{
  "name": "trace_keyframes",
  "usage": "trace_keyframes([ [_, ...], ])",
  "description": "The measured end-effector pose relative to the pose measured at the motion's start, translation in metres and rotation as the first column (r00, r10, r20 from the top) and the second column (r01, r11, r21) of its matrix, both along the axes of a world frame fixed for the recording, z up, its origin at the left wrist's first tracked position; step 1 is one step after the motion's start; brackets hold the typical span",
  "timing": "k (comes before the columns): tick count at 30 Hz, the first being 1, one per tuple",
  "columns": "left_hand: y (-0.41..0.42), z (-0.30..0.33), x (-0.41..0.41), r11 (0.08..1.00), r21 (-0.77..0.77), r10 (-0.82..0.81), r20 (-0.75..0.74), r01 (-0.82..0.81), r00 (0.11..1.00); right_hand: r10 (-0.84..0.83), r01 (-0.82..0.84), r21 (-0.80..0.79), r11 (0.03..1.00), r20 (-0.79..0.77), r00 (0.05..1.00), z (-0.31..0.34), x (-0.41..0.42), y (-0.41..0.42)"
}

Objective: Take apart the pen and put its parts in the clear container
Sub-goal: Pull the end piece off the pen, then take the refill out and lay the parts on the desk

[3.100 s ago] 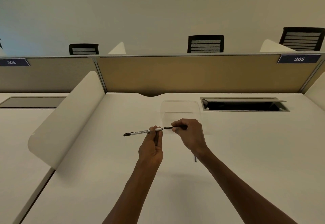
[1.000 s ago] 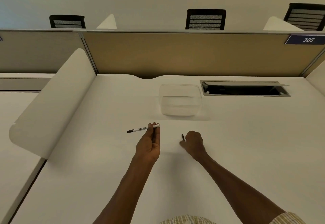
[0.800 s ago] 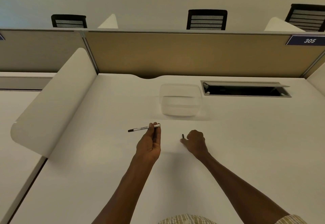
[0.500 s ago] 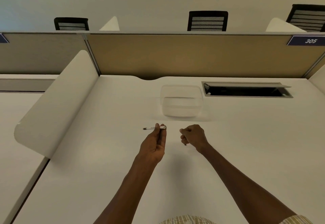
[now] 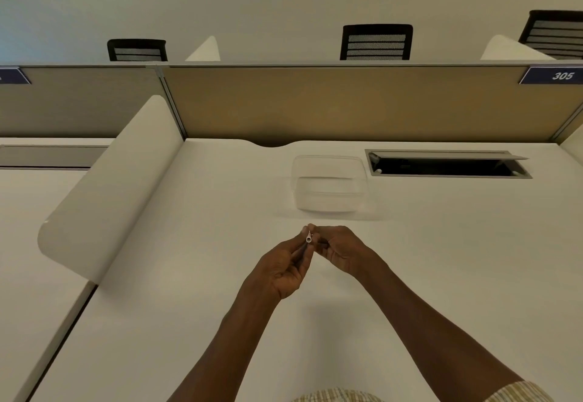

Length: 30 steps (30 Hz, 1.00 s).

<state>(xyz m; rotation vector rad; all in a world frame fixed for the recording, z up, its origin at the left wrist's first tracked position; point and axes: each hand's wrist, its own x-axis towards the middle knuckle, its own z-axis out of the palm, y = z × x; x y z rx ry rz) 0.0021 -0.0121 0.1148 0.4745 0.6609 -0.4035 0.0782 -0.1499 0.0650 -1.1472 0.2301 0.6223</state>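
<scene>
Pen (image 5: 307, 241) now stands end-on to the camera, white open end up, held over the desk (image 5: 195, 275) just near of the container (image 5: 329, 187). Half a second ago it lay sideways in the left hand (image 5: 282, 267) with the right hand (image 5: 342, 252) apart. Now both hands meet at its top. Left fingers curl round the barrel; right fingertips pinch at the open end, though what they hold is hidden. Likely pulling out the next part. Container looks empty, so nothing is stowed yet.
</scene>
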Motion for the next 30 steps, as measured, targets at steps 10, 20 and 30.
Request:
trace_keyframes([
  [10, 0.000, -0.011, 0.002, 0.995, 0.087, -0.048, 0.102, 0.039, 0.994, -0.167, 0.178, 0.073, 0.981, -0.135, 0.977, -0.002, 0.001, -0.008],
  [20, 0.048, -0.098, 0.006, -0.106, 0.981, -0.403, 0.105, -0.160, 0.909, -0.385, 0.393, 0.047, 0.919, -0.119, 0.915, -0.004, 0.012, -0.030],
  [30, 0.071, -0.154, 0.003, -0.584, 0.808, -0.529, -0.307, -0.078, 0.791, -0.532, 0.531, -0.024, 0.847, -0.056, 0.845, -0.008, 0.017, -0.034],
])
